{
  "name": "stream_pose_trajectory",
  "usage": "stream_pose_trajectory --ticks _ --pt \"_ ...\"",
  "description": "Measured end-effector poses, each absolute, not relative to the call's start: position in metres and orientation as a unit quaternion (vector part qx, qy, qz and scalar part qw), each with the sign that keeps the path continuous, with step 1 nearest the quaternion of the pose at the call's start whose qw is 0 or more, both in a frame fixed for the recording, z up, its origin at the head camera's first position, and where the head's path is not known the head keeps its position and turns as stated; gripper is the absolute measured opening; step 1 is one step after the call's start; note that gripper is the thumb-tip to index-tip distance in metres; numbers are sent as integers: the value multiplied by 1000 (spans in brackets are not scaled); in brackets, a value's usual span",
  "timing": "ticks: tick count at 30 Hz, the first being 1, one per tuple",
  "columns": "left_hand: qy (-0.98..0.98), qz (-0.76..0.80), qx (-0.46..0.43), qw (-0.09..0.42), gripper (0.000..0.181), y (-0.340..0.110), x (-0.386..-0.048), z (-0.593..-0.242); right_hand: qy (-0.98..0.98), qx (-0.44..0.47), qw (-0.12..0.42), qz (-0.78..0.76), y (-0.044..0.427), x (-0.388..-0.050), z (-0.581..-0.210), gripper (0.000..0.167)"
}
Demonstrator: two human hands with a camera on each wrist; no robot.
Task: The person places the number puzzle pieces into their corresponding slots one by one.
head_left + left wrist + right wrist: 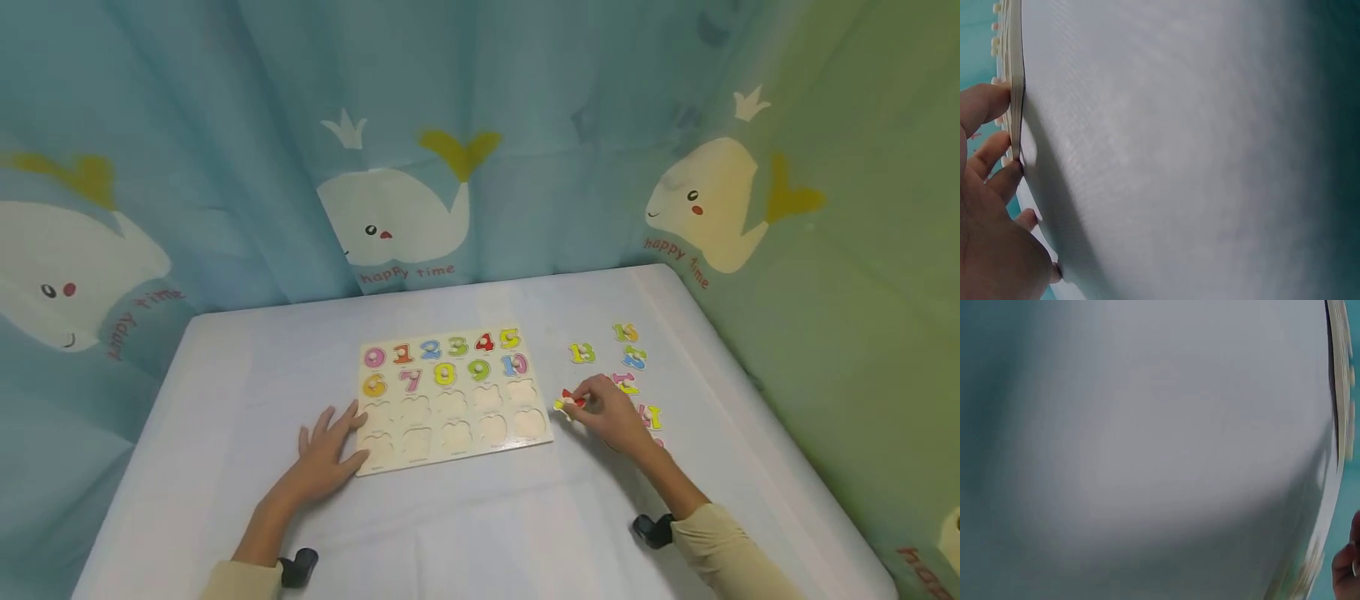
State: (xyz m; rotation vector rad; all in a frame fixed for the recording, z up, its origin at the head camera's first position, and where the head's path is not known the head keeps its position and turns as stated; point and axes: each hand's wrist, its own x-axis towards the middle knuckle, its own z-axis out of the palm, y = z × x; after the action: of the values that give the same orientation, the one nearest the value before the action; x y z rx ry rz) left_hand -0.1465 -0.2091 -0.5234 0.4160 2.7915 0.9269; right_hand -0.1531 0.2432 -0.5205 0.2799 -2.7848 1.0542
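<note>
A wooden number puzzle board [450, 455] lies on the white table, its upper two rows filled with knobbed numbers 0 to 10 and its lower two rows showing bare recesses. My left hand [322, 458] rests at the board's left edge with fingers spread; the left wrist view shows the fingers [991, 103] touching the board's side [1016, 81]. To the right of the board, my right hand [617, 417] pinches a red and yellow puzzle piece [567, 403] just off the board's edge. Its number is partly hidden by the fingers. Only part of the right hand [1347, 569] shows in the right wrist view.
Several loose number pieces lie right of the board, among them a yellow-green 13 [582, 353], a blue and yellow 12 [634, 357] and a pink and yellow piece [651, 417]. Whale-printed curtains [525, 208] hang behind the table and on its right.
</note>
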Motion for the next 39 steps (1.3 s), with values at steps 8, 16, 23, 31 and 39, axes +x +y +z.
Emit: stream_pose_trajectory --ticks 8,16,23,31,39 --pt "937 303 140 98 58 -201 -148 -531 -927 118 101 340 156 -177 -534 18" --pt "937 304 135 105 59 -199 -148 -532 -943 149 67 289 91 -191 -535 20" --pt "931 313 147 118 60 -191 -155 -532 -958 143 19 249 38 -195 -528 26" --pt "929 313 156 121 61 -188 -156 -530 -970 159 -9 183 -19 -198 -528 32" --pt "937 302 151 90 54 -208 -144 -522 -954 175 -67 232 -40 -199 -524 30"
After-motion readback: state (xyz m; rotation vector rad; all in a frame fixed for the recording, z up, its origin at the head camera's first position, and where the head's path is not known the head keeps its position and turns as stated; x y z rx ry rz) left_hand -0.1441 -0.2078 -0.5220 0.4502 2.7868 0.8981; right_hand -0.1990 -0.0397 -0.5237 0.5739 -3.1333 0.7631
